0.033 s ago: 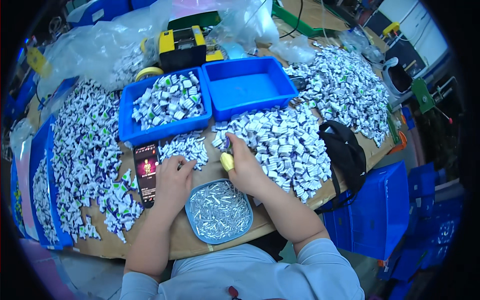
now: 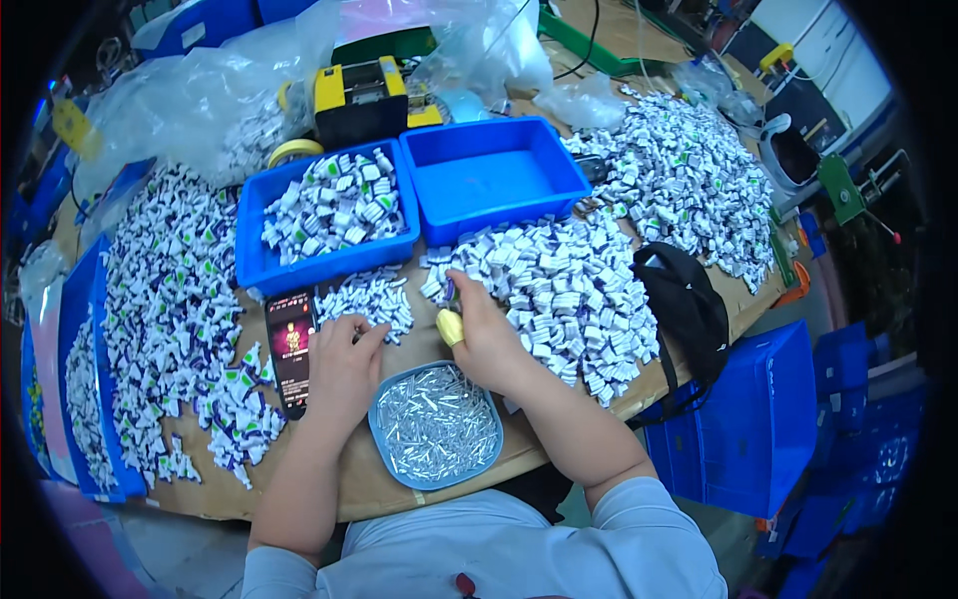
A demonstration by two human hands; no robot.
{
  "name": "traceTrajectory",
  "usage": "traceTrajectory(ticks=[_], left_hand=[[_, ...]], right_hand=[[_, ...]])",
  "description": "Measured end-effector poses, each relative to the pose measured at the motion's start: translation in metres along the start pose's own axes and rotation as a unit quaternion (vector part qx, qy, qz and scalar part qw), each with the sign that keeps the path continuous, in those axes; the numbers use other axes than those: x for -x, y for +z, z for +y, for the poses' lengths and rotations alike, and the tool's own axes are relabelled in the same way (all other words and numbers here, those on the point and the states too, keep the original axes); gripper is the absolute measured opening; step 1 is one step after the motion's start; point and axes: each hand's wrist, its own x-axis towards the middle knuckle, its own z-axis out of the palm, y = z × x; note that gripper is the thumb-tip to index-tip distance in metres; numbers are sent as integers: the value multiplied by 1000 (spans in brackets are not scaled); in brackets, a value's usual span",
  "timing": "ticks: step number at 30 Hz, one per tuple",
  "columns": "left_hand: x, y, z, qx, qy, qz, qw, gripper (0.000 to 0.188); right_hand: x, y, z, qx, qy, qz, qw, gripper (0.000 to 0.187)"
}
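Note:
My left hand (image 2: 341, 371) rests at the near edge of a small pile of little white pieces (image 2: 371, 299). Its fingers are bent, with a gap between thumb and forefinger. My right hand (image 2: 489, 339) is curled beside a heap of white striped plastic pieces (image 2: 569, 290). A rounded yellow thing (image 2: 450, 326) shows at its thumb side; whether it is held or worn on the thumb I cannot tell. A bit of purple (image 2: 451, 290) shows by the fingertips. Between my forearms stands a light-blue tray (image 2: 377, 439) full of small shiny metal pins (image 2: 439, 419).
A phone (image 2: 291, 349) with a lit screen lies left of my left hand. Two blue bins (image 2: 329, 262) stand ahead, the left one holding white pieces. Larger heaps of white, purple and green pieces (image 2: 170, 299) spread leftward. A black bag (image 2: 689, 304) sits at the right edge.

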Motion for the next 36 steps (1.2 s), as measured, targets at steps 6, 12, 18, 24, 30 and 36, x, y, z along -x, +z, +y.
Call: traceTrajectory(ticks=[6,12,18,24,30,36], left_hand=[[0,3,-3,-20,2,-21,1000,22],[0,2,-5,-18,6,-23,1000,17],[-4,1,-7,-15,20,-17,1000,15],[3,-4,-9,162,-6,73,984,11],[43,-5,14,652,-229,-97,716,17],[33,-7,22,679,-271,-148,666,13]], right_hand=[[3,0,0,29,-27,9,999,62],[6,-1,-1,48,-37,13,998,63],[3,-7,-9,65,12,-9,998,64],[9,-4,-24,2,-113,54,992,64],[47,3,-32,-121,-356,-26,926,63],[40,2,-35,-117,-332,-103,930,59]])
